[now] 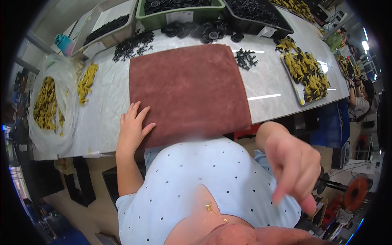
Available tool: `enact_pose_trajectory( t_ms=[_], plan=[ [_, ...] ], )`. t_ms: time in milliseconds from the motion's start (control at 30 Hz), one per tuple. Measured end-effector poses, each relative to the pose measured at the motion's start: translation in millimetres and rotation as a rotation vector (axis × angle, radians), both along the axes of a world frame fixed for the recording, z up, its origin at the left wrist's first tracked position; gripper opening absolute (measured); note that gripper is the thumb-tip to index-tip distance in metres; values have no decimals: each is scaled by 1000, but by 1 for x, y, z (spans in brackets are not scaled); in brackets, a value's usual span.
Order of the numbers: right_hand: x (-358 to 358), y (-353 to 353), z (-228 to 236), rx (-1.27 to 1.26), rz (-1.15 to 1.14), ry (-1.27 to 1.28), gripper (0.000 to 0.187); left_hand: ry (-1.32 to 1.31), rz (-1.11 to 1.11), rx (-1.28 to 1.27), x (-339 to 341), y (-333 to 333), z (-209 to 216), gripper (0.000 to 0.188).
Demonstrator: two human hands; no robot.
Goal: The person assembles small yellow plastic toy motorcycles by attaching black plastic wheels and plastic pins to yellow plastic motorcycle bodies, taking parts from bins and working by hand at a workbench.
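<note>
A folded reddish-brown cloth (pixel 192 85) lies at the near side of the white table, just in front of my body. My left hand (pixel 136 120) rests open on its lower left corner, fingers spread and holding nothing. My right hand (pixel 292 167) is raised off the table, to the right of my body and close to the camera. Its fingers bend downward and are blurred, so I cannot tell whether they hold anything. Small black parts (pixel 246 59) lie beside the cloth's upper right corner.
Along the back stand a green bin (pixel 179 17) of black discs, a grey bin (pixel 132 24) and a dark bin (pixel 281 30) of black pieces. Loose discs (pixel 212 34) lie before them. At right is a tray of yellow-and-black figures (pixel 306 75); at left, a plastic bag (pixel 67 118) of yellow pieces.
</note>
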State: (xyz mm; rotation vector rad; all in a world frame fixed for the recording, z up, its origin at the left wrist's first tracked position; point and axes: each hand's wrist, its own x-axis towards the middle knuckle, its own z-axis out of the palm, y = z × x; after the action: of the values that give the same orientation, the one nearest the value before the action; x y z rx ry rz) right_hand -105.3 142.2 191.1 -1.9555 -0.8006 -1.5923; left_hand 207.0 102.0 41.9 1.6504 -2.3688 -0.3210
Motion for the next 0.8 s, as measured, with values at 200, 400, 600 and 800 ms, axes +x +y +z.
enact_pose_trajectory(
  t_ms=[200,400,600,800],
  plan=[
    [51,22,3,-13,270,-93,54,-19,42,62,15,40,-16,60],
    [82,56,-1,24,292,-182,51,-12,56,5,47,69,-19,58],
    [87,59,-1,-36,283,-132,48,3,206,-184,86,65,-7,53],
    [88,52,12,27,325,-44,49,151,322,-298,152,-11,-2,50]
  ],
)
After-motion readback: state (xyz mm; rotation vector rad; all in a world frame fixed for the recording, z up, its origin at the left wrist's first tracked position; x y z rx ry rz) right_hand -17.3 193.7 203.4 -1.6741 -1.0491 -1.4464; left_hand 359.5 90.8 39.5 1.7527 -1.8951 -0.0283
